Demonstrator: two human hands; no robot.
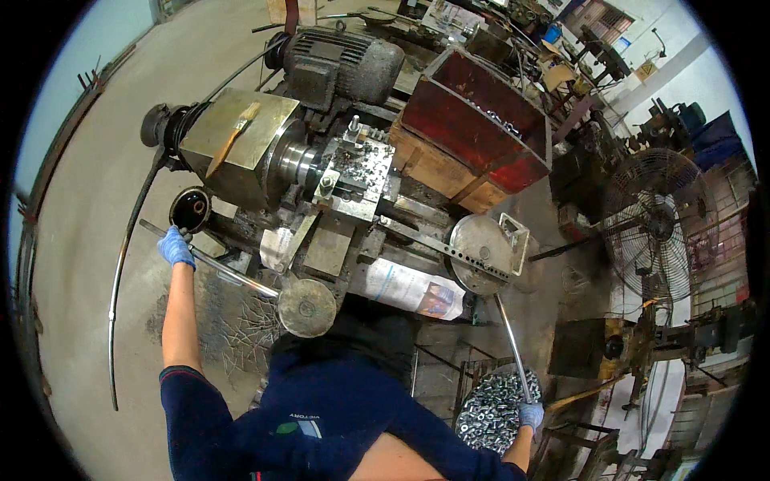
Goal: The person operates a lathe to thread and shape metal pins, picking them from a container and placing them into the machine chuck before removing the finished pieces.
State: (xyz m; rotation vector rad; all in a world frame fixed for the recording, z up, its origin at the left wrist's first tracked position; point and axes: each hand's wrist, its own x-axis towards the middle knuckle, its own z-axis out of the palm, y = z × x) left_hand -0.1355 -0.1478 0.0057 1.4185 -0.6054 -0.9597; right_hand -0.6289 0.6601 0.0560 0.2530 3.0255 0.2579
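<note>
My left hand (pixel 176 247), in a blue glove, is closed around a metal lever (pixel 233 272) at the machine's left front. This lever runs to a round metal disc (pixel 306 308). Just beyond that hand sits a round pot of dark liquid (pixel 191 210). On the right, my gloved right hand (pixel 530 415) grips the lower end of a long metal lever (pixel 511 341), which rises to a large round plate (pixel 480 252). Below it, beside that hand, is a heap of small shiny metal parts (pixel 488 413). Ahead, a metal block (pixel 359 172) stands beside the spindle (pixel 298 164).
A brush (pixel 233 140) lies on the machine's headstock (pixel 216 128). Behind are a motor (pixel 341 68) and a red metal bin (pixel 473 112) on a wooden crate (pixel 441 170). A caged fan (pixel 659 220) stands right. Printed paper (pixel 409 287) lies in front of the machine.
</note>
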